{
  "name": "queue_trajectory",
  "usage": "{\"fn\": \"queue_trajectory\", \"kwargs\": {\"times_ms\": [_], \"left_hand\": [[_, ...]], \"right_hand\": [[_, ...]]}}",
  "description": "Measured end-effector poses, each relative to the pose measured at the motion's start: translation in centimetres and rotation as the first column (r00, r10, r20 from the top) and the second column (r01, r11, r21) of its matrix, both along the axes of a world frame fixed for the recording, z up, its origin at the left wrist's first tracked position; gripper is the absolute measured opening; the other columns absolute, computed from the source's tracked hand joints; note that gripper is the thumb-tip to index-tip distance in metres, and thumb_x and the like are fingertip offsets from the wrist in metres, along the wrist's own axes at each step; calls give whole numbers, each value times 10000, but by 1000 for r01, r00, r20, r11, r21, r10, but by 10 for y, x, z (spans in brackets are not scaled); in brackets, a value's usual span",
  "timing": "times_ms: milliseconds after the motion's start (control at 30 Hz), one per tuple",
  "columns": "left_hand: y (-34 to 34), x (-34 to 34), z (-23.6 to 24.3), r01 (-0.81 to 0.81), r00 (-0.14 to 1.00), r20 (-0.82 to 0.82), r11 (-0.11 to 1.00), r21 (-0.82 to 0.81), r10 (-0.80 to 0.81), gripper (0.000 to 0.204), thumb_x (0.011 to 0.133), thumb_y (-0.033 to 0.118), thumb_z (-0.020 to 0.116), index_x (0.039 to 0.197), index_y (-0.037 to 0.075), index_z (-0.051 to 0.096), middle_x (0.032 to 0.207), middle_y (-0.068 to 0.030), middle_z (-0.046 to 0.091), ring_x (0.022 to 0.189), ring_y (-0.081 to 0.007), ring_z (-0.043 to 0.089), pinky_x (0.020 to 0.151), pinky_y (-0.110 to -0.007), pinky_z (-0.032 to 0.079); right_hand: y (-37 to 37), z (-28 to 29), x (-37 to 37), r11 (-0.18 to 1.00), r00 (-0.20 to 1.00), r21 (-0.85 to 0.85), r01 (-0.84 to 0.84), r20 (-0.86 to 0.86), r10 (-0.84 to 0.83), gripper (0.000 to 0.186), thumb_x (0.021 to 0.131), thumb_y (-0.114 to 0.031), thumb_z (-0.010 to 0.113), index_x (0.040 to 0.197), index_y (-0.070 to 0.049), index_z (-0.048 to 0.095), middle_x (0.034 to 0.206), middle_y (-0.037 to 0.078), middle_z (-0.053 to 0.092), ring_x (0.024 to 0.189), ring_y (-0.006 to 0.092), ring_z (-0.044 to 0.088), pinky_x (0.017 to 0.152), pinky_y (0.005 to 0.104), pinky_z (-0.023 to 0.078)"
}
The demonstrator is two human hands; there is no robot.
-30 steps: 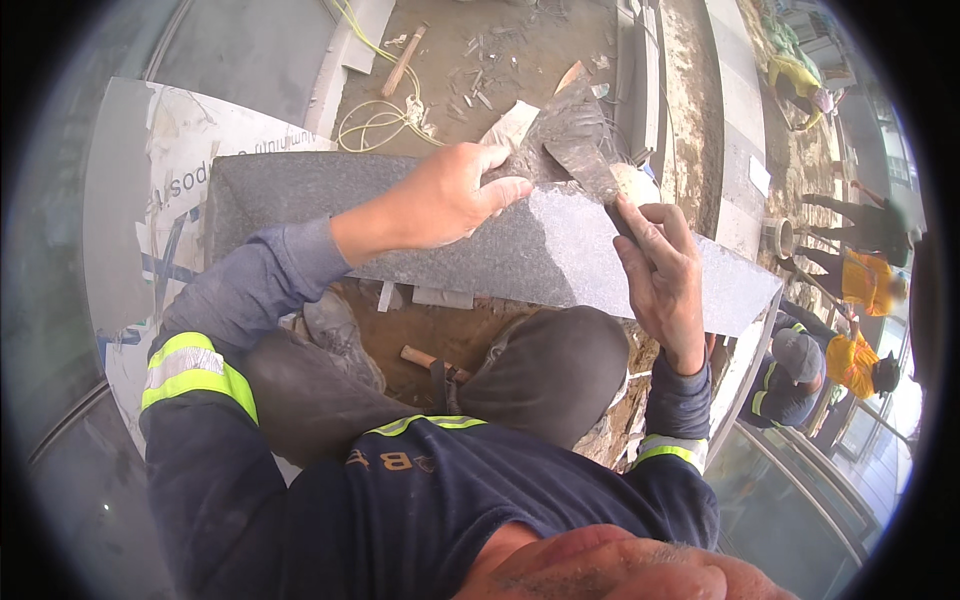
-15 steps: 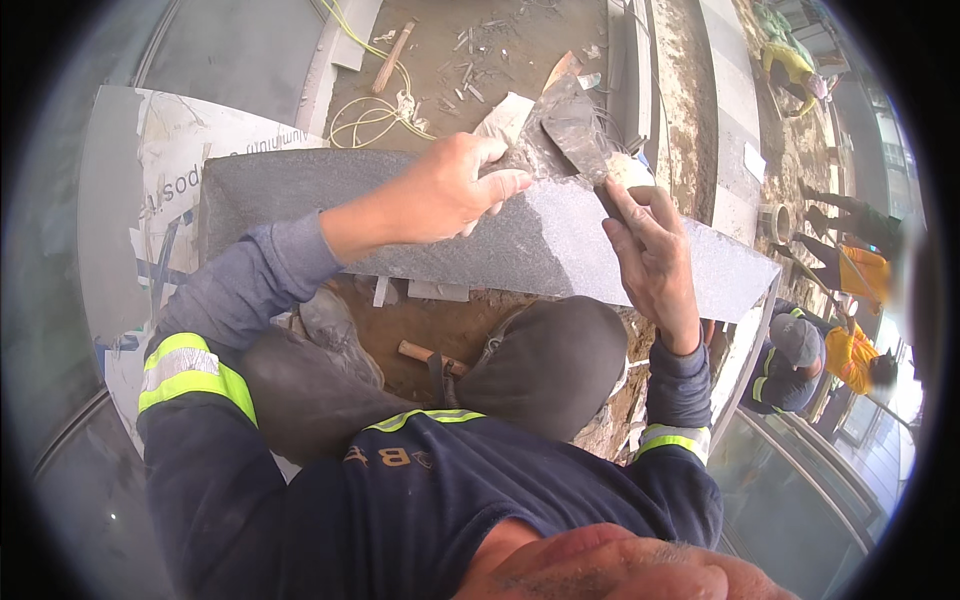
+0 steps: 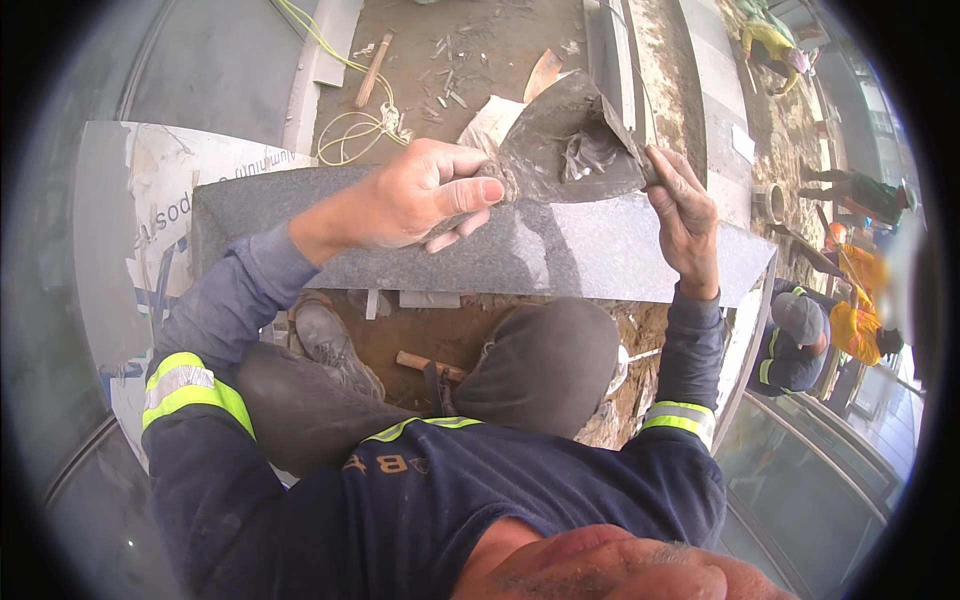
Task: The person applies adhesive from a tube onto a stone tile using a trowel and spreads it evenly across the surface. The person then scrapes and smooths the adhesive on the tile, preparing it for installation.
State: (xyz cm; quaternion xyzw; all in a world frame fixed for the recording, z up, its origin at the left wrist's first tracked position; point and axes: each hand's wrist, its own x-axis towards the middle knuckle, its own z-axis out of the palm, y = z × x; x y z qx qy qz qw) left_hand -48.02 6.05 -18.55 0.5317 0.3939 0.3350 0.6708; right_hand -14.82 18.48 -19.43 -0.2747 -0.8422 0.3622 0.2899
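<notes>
A crumpled dark grey sheet (image 3: 540,150), perhaps plastic or a dirty bag, is held over a long speckled grey stone slab (image 3: 300,225). My left hand (image 3: 430,200) is closed on the sheet's bunched left end, thumb on top. At the raised right edge, my right hand (image 3: 685,215) pinches the sheet between fingers and thumb. The slab's surface is partly darker, partly paler, with a dark streak below the sheet. A wooden-handled tool (image 3: 425,365) lies between my bent legs, its head partly hidden.
A printed white board (image 3: 140,255) is at left beside glass. Beyond the slab lie coiled yellow cable (image 3: 350,135), a wooden handle (image 3: 372,70), pale scraps and rubble. Several co-workers in dark and high-visibility clothing (image 3: 795,330) are at right near a bucket (image 3: 768,203).
My right hand has moved up and rightward and my left hand slightly leftward. The dark sheet is more spread out, and a dark streak now shows on the slab beneath it.
</notes>
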Motion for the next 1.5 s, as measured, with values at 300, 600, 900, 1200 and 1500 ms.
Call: {"fn": "queue_trajectory", "kwargs": {"times_ms": [300,600,900,1200,1500], "left_hand": [[2,10,-12,-296,943,-130,951,92,306,403,1063,384,593,837,52,552,725,-7,580,549,-59,528,507,-235,425],[5,29,-10,-294,876,-287,901,319,387,381,1021,314,666,887,-28,562,644,-105,493,570,-128,496,536,-333,402],[-5,18,-11,-172,835,-455,931,321,310,371,1010,278,660,901,-62,558,658,-141,488,581,-172,515,554,-373,409],[-1,23,-6,-208,905,-371,977,42,208,347,1054,311,600,856,30,559,717,-23,584,527,-76,536,480,-257,413],[-3,27,-8,-239,874,-404,962,128,271,361,1028,294,637,808,19,556,676,-47,587,553,-107,543,524,-315,438]], "right_hand": [[-42,-17,15,892,932,-363,270,-134,-337,398,1102,-169,486,1445,23,550,1051,155,698,717,121,574,609,247,462],[-63,-13,-5,678,893,-735,26,-288,-346,485,1128,-265,431,1473,73,476,915,107,658,500,33,398,421,204,295],[-42,22,-20,987,990,91,136,22,-138,405,985,-104,671,1386,-159,666,959,75,645,677,135,574,576,295,485],[-59,22,-12,950,968,268,159,148,-204,529,859,13,746,1343,-193,703,1035,110,619,724,225,619,619,380,507],[-58,31,-13,964,974,255,76,188,-127,496,880,-1,735,1334,-198,709,1023,94,618,689,216,622,600,363,506]]}}
